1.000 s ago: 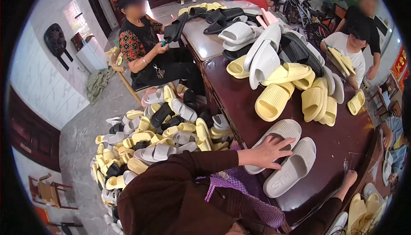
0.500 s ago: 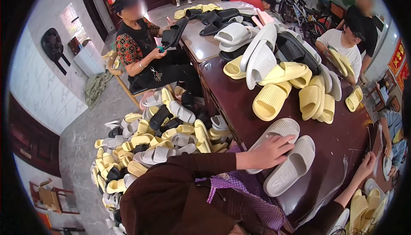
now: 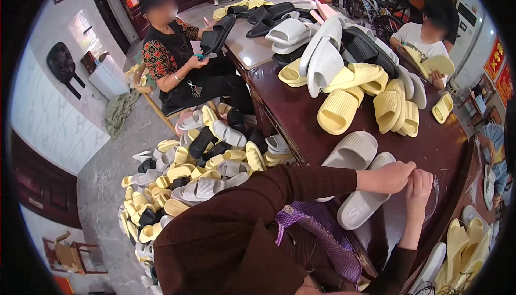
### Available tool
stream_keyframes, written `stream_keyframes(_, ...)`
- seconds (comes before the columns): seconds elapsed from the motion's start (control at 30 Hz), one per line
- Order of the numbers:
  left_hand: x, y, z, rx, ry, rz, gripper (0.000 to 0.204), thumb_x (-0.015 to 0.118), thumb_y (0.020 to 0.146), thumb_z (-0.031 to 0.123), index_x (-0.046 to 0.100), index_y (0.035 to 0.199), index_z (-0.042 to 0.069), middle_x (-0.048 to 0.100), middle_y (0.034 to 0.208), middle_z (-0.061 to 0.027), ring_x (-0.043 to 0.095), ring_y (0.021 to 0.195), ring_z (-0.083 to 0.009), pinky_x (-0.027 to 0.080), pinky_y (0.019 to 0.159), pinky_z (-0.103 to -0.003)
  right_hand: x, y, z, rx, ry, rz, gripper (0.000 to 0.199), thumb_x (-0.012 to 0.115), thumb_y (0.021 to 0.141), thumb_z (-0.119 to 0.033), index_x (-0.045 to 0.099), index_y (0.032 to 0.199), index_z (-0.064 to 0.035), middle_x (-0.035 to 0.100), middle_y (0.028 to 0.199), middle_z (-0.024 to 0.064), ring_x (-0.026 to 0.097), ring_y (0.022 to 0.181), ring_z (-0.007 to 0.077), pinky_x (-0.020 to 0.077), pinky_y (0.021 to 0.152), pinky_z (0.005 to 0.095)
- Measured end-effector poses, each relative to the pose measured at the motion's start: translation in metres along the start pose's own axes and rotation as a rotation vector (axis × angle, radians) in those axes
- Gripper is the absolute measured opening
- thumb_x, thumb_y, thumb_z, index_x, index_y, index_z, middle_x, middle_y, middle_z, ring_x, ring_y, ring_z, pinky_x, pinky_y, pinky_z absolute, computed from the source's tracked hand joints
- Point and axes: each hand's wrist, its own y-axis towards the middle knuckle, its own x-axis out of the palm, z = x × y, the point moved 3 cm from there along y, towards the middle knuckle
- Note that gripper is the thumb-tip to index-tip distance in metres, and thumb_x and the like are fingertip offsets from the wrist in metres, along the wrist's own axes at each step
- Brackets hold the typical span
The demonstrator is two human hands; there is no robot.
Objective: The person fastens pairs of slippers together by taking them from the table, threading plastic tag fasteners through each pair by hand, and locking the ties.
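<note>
Two light grey slide sandals lie side by side on the dark red table [image 3: 441,139] in front of me. The farther sandal [image 3: 352,150] is uncovered, while my left forearm crosses over the nearer sandal [image 3: 359,209]. Just beyond the nearer one, my left hand [image 3: 388,177] and my right hand [image 3: 419,190] meet with fingertips pinched together. Whatever sits between the fingers is too small to make out. Thin clear strands [image 3: 436,190] rest on the table beside my right hand.
A heap of grey, yellow and black sandals [image 3: 344,74] covers the table's far part. Another large pile [image 3: 183,182] spreads over the floor at left. A seated person [image 3: 166,53] across holds a black sandal [image 3: 219,34]. More sandals [image 3: 465,246] stand at lower right.
My left hand has left the grey sandals and moved right. My right hand has come in from the table's right edge, and the two hands now meet. The view has shifted slightly.
</note>
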Motion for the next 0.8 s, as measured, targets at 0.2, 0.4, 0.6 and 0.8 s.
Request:
stream_keyframes(0.2,-0.021,-0.004,-0.007,0.132,0.179,0.139,0.009,0.052,0.083,0.008,0.05,0.08,0.0,0.059,0.071,-0.0202,0.06,0.074,-0.0376,0.046,0.064,-0.044,0.011,-0.034,0.039,0.116,-0.026,-0.073,0.01,0.06,0.08,-0.002,0.057,0.09,0.0007,0.059,0.084,0.0131,0.055,0.081,0.0316,0.0423,0.074,0.0404)
stream_keyframes(0.4,-0.063,-0.015,-0.014,0.22,0.363,0.281,0.009,0.055,0.08,0.008,0.051,0.077,0.001,0.057,0.067,-0.0169,0.059,0.068,-0.0354,0.046,0.062,-0.043,0.017,-0.136,0.149,0.452,-0.091,-0.194,0.008,0.055,0.085,-0.006,0.057,0.09,0.0008,0.061,0.084,0.0157,0.057,0.08,0.0339,0.0449,0.073,0.0392)
stream_keyframes(0.6,-0.102,-0.048,-0.003,0.22,0.468,0.422,0.01,0.059,0.077,0.008,0.05,0.076,0.002,0.056,0.066,-0.0145,0.058,0.065,-0.0329,0.046,0.06,-0.04,-0.008,-0.179,0.201,0.834,-0.149,-0.163,0.011,0.052,0.088,-0.006,0.058,0.094,0.0002,0.062,0.087,0.0178,0.061,0.082,0.0337,0.0475,0.074,0.0361)
stream_keyframes(0.8,-0.1,-0.065,0.021,0.313,0.492,0.43,0.009,0.059,0.078,0.006,0.051,0.077,0.002,0.055,0.067,-0.0121,0.058,0.066,-0.0304,0.046,0.06,-0.038,-0.024,-0.036,0.094,0.598,0.329,-0.059,0.028,0.053,0.086,-0.002,0.058,0.114,0.0016,0.06,0.081,0.0043,0.056,0.072,0.0137,0.046,0.065,0.0265)
